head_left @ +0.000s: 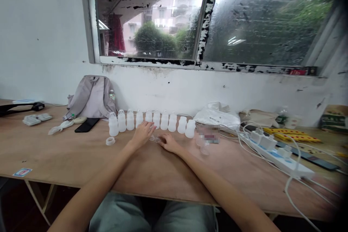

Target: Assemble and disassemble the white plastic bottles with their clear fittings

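Observation:
In front of me stands a row of several white, translucent baby bottles [172, 123]; most carry clear tops. The two at the right end, such as the end bottle [190, 129], show no pointed top. My left hand [143, 134] is in front of the middle bottles, its fingers stretched out and apart above a small clear piece [152, 138]. Close to its right, my right hand [169, 143] rests low on the table, fingers curled round another small clear plastic piece [157, 140]. The exact kind of these pieces is too small to tell.
A white ring [110, 141] lies left on the wooden table [152, 174]. Clear domed caps [204, 148] lie right. Behind are a backpack [91, 98], a black phone [87, 125] and a white plastic bag [217, 116]. A power strip [280, 157] with cables takes up the right.

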`<state>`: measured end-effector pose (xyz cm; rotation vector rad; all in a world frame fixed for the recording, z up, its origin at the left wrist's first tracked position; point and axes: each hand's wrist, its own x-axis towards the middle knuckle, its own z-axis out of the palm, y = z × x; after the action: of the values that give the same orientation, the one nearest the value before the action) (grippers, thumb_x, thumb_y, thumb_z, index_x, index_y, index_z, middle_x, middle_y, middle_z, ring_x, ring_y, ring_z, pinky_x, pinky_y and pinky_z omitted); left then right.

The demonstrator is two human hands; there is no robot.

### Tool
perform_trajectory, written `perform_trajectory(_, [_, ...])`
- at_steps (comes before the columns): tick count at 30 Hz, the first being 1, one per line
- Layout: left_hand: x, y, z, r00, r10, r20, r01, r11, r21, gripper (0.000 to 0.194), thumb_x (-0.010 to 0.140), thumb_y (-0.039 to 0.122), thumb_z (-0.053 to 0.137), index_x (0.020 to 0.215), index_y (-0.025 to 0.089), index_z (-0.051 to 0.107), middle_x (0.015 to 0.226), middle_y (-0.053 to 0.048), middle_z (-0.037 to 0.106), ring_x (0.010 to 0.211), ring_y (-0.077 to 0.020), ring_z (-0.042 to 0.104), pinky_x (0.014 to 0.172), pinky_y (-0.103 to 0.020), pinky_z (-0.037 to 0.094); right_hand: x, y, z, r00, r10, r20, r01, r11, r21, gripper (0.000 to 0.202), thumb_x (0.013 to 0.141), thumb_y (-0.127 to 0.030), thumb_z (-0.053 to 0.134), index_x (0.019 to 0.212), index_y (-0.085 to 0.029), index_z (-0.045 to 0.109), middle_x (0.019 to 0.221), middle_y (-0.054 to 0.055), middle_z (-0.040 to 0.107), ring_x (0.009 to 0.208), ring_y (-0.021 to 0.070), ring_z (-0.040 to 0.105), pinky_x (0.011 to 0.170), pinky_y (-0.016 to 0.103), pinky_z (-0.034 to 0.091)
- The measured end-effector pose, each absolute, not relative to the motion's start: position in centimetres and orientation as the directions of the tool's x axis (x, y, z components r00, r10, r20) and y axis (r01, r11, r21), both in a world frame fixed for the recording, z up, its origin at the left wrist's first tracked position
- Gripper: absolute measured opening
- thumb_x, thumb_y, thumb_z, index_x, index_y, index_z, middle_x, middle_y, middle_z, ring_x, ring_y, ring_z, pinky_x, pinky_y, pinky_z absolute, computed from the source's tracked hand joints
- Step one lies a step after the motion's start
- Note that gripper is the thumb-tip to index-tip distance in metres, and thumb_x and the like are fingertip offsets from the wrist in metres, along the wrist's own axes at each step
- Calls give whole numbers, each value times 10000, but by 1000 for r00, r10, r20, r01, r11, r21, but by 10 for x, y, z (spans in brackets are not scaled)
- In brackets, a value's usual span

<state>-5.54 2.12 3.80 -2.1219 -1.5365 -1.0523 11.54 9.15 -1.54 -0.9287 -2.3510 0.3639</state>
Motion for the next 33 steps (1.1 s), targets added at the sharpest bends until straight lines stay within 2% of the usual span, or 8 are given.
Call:
perform_trajectory(4, [-48, 22, 19, 255, 647, 718, 830, -528, 181, 343, 862, 408, 371, 1079, 183, 512, 982, -61, 589, 931, -175, 520, 853, -308, 380, 115, 92, -12, -689, 616, 382, 306, 724, -618, 365, 621, -74, 492, 924, -190, 659, 988, 30, 652, 956, 211, 552, 875, 356, 395])
perform_trajectory(9, [-52, 21, 5, 399, 667, 629, 768, -618, 167, 438, 770, 492, 495, 1092, 197, 508, 1036, -54, 588, 955, -190, 508, 856, -319, 369, 122, 89, -6, -530, 750, 396, 246, 582, -775, 470, 596, -53, 432, 1008, -165, 629, 1061, 55, 628, 996, 198, 546, 900, 356, 394])
perform_trajectory(14, [-53, 22, 5, 400, 747, 530, 799, -568, 199, 523, 729, 532, 520, 1125, 191, 495, 1040, -71, 582, 947, -206, 503, 841, -329, 367, 123, 90, -7, -484, 797, 362, 323, 547, -772, 396, 614, -63, 440, 945, -142, 641, 1006, 75, 645, 944, 188, 572, 869, 336, 420])
perform_trajectory(17, [-51, 21, 3, 391, 785, 480, 829, -527, 186, 429, 765, 517, 477, 1053, 208, 554, 990, -62, 593, 962, -211, 489, 848, -340, 356, 122, 91, -8, -478, 801, 360, 354, 551, -756, 374, 623, -53, 436, 929, -144, 631, 984, 70, 648, 913, 180, 581, 840, 329, 437])
perform_trajectory(21, [-50, 21, 1, 319, 780, 539, 849, -488, 203, 316, 828, 416, 419, 947, 196, 613, 986, -72, 590, 956, -202, 486, 850, -332, 353, 120, 86, -9, -506, 762, 405, 340, 607, -718, 453, 570, 11, 415, 966, -133, 581, 1006, 81, 626, 931, 166, 566, 835, 305, 431])
perform_trajectory(24, [-47, 23, 0, 226, 811, 540, 813, -463, 354, 287, 841, 350, 405, 837, 181, 637, 807, -51, 632, 793, -175, 544, 745, -279, 395, 118, 76, -7, -585, 651, 484, 311, 731, -607, 450, 569, 6, 440, 978, -154, 534, 974, 67, 614, 908, 166, 558, 809, 302, 429])
perform_trajectory(27, [-44, 25, 1, 97, 823, 560, 694, -459, 555, 302, 848, 343, 381, 824, 168, 627, 755, -28, 643, 691, -149, 564, 653, -241, 408, 114, 64, -5, -578, 591, 563, 316, 798, -513, 282, 656, -95, 476, 922, -179, 517, 883, 42, 607, 812, 162, 557, 745, 295, 433])
perform_trajectory(33, [-34, 21, 2, -81, 862, 500, 470, -410, 782, 353, 844, 423, 346, 916, 148, 555, 645, -6, 613, 520, -124, 550, 536, -236, 432, 109, 62, -3, -386, 695, 606, 421, 718, -554, 43, 703, -201, 464, 741, -203, 485, 655, 11, 570, 584, 147, 515, 580, 264, 421])
